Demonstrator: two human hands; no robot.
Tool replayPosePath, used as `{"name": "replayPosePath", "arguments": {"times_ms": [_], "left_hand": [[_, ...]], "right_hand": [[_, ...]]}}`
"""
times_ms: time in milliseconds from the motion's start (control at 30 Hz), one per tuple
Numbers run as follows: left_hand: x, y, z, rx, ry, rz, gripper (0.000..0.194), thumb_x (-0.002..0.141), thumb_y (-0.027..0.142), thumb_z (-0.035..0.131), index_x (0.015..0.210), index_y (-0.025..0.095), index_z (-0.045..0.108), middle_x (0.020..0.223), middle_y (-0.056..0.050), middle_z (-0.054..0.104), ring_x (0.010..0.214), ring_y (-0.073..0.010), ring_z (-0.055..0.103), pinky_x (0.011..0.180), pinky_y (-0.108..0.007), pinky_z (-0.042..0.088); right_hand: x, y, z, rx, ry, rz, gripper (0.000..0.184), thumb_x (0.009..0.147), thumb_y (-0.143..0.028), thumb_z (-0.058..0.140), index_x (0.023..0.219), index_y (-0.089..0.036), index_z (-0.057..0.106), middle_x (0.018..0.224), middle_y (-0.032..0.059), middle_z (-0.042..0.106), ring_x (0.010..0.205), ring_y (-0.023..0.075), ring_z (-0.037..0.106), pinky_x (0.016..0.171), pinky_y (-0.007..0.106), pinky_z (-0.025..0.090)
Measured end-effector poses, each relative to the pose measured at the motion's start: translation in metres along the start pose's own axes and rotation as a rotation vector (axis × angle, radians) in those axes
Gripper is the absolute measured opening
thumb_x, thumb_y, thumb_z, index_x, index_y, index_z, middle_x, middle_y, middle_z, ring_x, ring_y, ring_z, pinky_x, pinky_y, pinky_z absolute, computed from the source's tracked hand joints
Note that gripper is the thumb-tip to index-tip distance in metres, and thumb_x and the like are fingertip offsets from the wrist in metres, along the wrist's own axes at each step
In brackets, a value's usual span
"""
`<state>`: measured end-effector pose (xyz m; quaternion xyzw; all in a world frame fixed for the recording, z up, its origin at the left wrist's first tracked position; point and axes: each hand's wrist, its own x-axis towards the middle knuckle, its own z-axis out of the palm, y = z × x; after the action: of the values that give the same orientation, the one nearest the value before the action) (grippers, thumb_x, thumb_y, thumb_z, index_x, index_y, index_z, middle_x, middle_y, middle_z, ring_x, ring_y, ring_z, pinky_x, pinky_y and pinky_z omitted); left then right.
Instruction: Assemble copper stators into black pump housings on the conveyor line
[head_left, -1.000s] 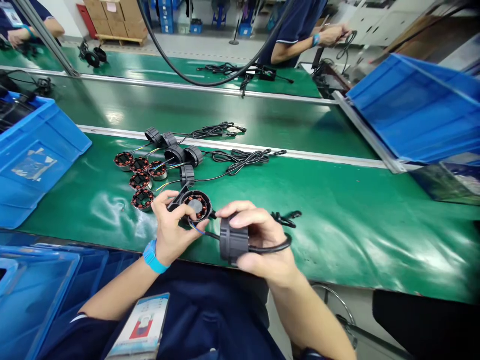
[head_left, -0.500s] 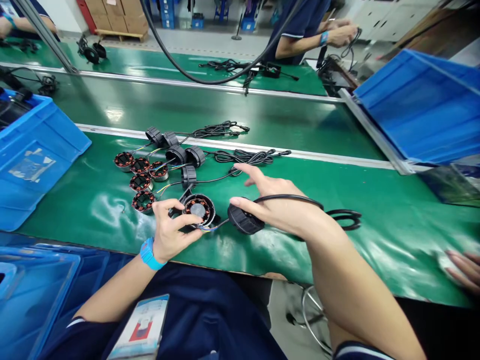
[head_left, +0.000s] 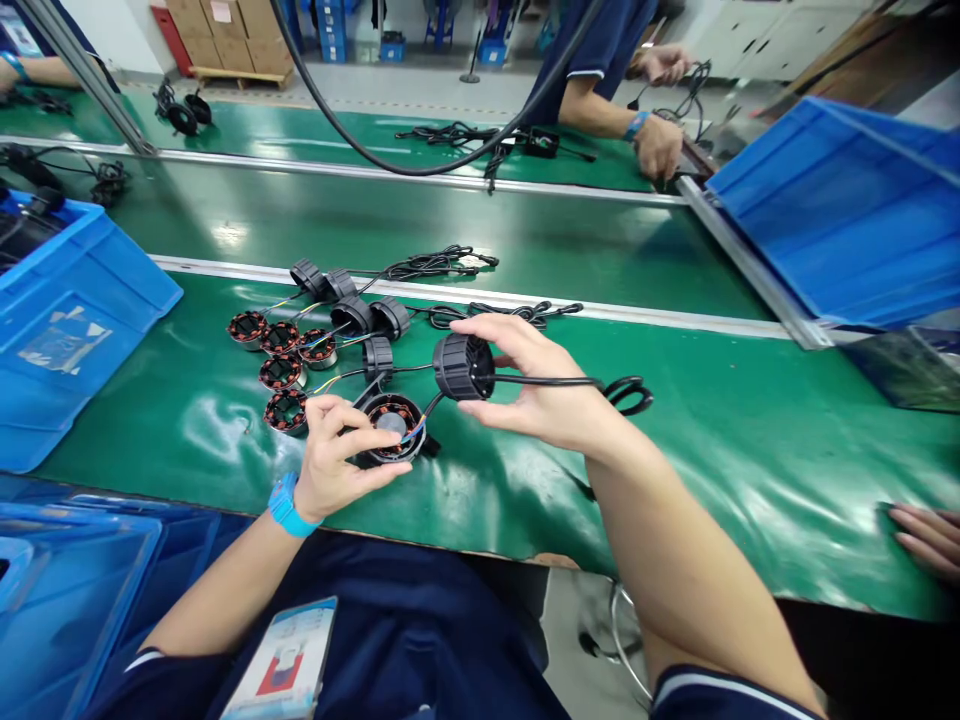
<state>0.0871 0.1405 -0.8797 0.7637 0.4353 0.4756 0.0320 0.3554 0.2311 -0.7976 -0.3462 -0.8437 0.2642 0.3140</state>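
Observation:
My left hand [head_left: 341,458] grips a round black motor housing [head_left: 418,446] on the green bench. Inside it sits a copper-wound stator [head_left: 391,422] with a grey centre, partly covered by my fingers. In my right hand [head_left: 541,392] is a ribbed black cap [head_left: 454,368], held between thumb and fingers above the bench. Coloured wires [head_left: 417,430] run from the housing to that cap, and a black cable [head_left: 547,380] leaves the cap's other side past my palm. Left of the housing lie several loose stators [head_left: 286,411], wired to more ribbed caps [head_left: 377,357].
Coiled black cables [head_left: 491,312] lie behind my hands along a metal rail [head_left: 645,318]. Blue bins stand at left [head_left: 90,300] and right [head_left: 840,210]. A co-worker's hand [head_left: 658,148] works across the line; another person's fingers [head_left: 930,540] rest at the right edge.
My right hand has lifted and turned the ribbed cap, moving it up and left, so its cable now points right. My left hand stays on the housing.

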Motion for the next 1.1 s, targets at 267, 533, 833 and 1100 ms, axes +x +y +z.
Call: {"name": "replayPosePath", "arguments": {"times_ms": [267, 533, 833, 1100], "left_hand": [[0.005, -0.011, -0.007, -0.048, -0.152, 0.087, 0.02, 0.073, 0.042, 0.091, 0.086, 0.03, 0.079, 0.084, -0.003, 0.06, 0.101, -0.0235, 0.047, 0.091, -0.041, 0.046], [0.028, -0.023, -0.038, 0.057, -0.321, 0.248, 0.019, 0.086, 0.037, 0.079, 0.104, 0.031, 0.079, 0.115, -0.008, 0.064, 0.114, -0.0248, 0.051, 0.099, -0.042, 0.049], [0.018, 0.0, -0.041, 0.291, -0.353, 0.424, 0.027, 0.095, 0.023, 0.069, 0.118, 0.01, 0.067, 0.109, -0.01, 0.075, 0.096, -0.0229, 0.068, 0.09, -0.037, 0.06], [0.019, 0.004, -0.032, 0.39, -0.433, 0.434, 0.043, 0.1, 0.039, 0.059, 0.139, 0.019, 0.059, 0.101, -0.009, 0.066, 0.092, -0.0252, 0.062, 0.083, -0.041, 0.06]], "right_hand": [[0.003, 0.007, 0.011, 0.063, -0.12, -0.068, 0.077, 0.083, -0.033, 0.081, 0.153, -0.036, 0.047, 0.145, 0.0071, 0.054, 0.132, 0.0288, 0.055, 0.11, 0.047, 0.051], [0.011, 0.003, 0.015, 0.048, -0.257, -0.148, 0.079, 0.081, -0.015, 0.068, 0.153, -0.038, 0.047, 0.146, 0.0061, 0.049, 0.137, 0.0273, 0.049, 0.114, 0.045, 0.045], [0.005, -0.02, 0.017, -0.085, -0.253, 0.057, 0.077, 0.088, -0.038, 0.072, 0.158, -0.037, 0.038, 0.14, 0.0074, 0.052, 0.119, 0.0271, 0.063, 0.103, 0.044, 0.055], [0.004, -0.03, 0.012, -0.165, -0.339, 0.064, 0.071, 0.09, -0.051, 0.071, 0.153, -0.031, 0.046, 0.14, 0.0108, 0.054, 0.11, 0.0282, 0.066, 0.093, 0.042, 0.059]]}}
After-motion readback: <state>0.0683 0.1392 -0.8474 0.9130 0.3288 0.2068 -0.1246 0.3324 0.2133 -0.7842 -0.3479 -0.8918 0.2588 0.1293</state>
